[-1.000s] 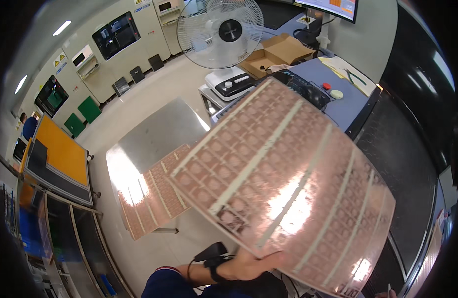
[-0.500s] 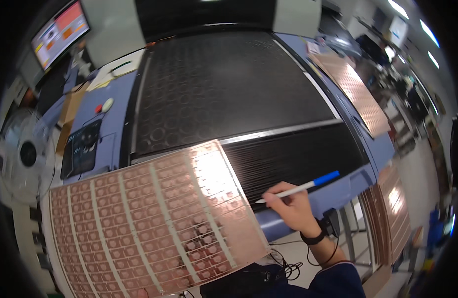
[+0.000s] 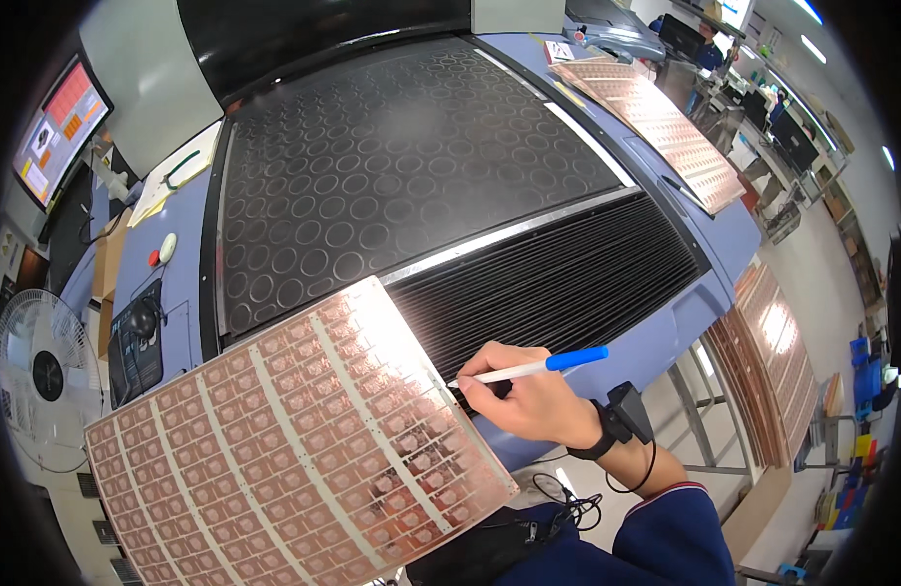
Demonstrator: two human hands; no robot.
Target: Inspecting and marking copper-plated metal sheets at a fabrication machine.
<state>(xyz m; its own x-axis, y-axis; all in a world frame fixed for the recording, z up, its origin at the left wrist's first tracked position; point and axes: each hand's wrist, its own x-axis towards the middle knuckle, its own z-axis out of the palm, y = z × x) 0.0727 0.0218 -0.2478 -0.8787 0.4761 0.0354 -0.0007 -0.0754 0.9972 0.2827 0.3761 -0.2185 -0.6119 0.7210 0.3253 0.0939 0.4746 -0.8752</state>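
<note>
My right hand (image 3: 540,402) is closed around a white pen (image 3: 514,372) with a blue cap on its back end. The pen's tip points left, at the right edge of a large copper circuit board panel (image 3: 265,444); whether it touches cannot be made out. Rows of repeated patterns and pale strips cover the panel, which tilts across the front left of a machine. A black band with a small device (image 3: 628,414) and cable circles my right wrist. My left hand is out of sight.
Behind the panel lies the machine's black bed (image 3: 372,186) marked with circles, with ribbed black bellows (image 3: 558,278) in front. Another copper panel (image 3: 655,127) rests on the right ledge. Stacked panels (image 3: 777,361) stand at lower right. A fan (image 3: 47,376) and monitor (image 3: 60,132) are left.
The view has turned, so the machine shifts left and tilts. My right hand with the pen has come closer to the panel's right edge. The left fingertip at the lower edge has gone from sight.
</note>
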